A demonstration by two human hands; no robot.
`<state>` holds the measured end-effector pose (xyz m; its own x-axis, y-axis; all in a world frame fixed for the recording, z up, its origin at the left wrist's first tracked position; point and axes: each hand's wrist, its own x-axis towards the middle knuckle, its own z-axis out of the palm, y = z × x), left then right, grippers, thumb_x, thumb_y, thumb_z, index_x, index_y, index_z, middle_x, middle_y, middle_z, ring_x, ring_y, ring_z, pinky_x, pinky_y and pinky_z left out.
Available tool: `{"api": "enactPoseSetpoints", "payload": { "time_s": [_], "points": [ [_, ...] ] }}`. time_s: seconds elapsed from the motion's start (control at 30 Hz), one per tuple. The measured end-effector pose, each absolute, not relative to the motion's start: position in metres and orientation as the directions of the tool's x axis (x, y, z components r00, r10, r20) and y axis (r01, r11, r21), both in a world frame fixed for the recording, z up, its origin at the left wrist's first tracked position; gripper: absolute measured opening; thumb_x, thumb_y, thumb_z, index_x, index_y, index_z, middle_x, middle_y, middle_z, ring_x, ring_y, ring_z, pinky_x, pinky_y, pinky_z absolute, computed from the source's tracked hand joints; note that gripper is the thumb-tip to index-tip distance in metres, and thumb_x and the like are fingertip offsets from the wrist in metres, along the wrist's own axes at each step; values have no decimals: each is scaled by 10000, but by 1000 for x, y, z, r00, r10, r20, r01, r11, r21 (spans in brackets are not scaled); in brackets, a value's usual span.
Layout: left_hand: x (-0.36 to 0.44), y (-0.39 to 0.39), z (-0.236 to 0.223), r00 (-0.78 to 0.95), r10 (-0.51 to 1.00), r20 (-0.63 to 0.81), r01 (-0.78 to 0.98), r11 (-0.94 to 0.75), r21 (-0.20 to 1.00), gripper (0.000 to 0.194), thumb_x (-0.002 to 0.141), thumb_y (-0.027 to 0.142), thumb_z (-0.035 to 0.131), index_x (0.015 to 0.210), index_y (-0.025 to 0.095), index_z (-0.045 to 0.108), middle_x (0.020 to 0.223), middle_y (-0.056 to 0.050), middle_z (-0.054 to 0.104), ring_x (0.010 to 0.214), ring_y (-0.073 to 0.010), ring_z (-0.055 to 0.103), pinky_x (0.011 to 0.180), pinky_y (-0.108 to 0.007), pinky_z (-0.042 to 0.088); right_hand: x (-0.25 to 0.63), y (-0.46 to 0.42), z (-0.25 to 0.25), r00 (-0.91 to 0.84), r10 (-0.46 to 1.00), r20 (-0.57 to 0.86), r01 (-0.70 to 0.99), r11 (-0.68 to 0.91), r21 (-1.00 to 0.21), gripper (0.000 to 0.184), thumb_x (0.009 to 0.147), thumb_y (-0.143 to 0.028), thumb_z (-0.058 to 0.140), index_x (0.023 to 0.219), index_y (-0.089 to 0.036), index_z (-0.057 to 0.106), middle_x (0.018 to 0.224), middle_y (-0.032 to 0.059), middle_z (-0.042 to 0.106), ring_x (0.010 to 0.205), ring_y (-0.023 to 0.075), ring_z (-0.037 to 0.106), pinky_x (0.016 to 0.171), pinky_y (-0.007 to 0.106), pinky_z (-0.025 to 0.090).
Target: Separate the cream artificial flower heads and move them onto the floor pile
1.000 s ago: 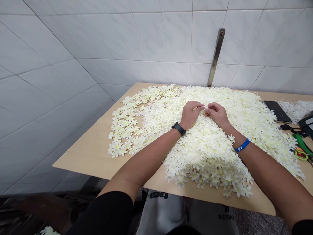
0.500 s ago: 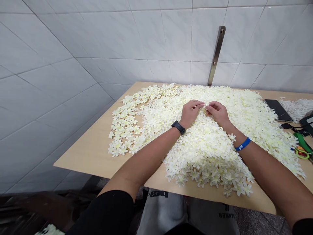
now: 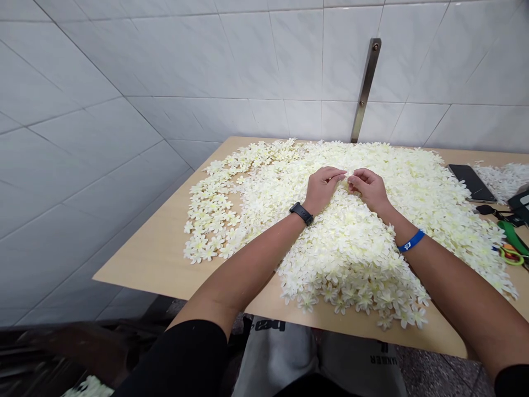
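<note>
Both hands meet above a wide heap of artificial white-and-yellow flowers (image 3: pixel 347 242), fingertips almost touching. My left hand (image 3: pixel 322 188), with a black watch on the wrist, is closed in a pinch. Opposite it, my right hand (image 3: pixel 369 189) pinches too, thumb against the curled fingers. Whatever lies between the fingertips is too small and too pale against the flowers to make out. A blue wristband (image 3: pixel 411 241) is on the right wrist, and a single flower lies by that forearm.
The flowers cover much of a brown tabletop (image 3: pixel 144 253). At the right lie a dark phone (image 3: pixel 471 182), a pile of small white pieces (image 3: pixel 506 181) and a green-handled tool (image 3: pixel 512 237). Behind stands a tiled wall with a metal bar (image 3: pixel 366 91).
The view has shifted very slightly. Both hands keep nearly the same pinching pose at the same spot, and the flower heap looks unchanged.
</note>
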<state>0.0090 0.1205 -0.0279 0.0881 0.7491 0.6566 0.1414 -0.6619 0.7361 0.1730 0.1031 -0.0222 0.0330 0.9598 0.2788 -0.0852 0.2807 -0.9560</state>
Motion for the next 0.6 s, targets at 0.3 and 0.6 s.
{"api": "enactPoseSetpoints", "payload": {
  "time_s": [0.3,0.6],
  "points": [
    [9,120,-27,89,742,664,137,-670,730,148,870,147,723,909,252,820,946,-17,785,928,-161,713,879,-299,568,174,103,-21,4,961,278,-94,277,-956,464,610,-576,889,765,-210,648,612,-21,617,577,123,575,558,263,502],
    [8,122,-29,86,748,658,108,-664,740,116,889,196,717,906,253,816,945,-24,784,928,-170,716,891,-319,564,173,101,-19,5,965,262,-106,261,-960,470,590,-576,895,755,-211,648,603,-21,617,574,120,568,553,255,490]
  ]
}}
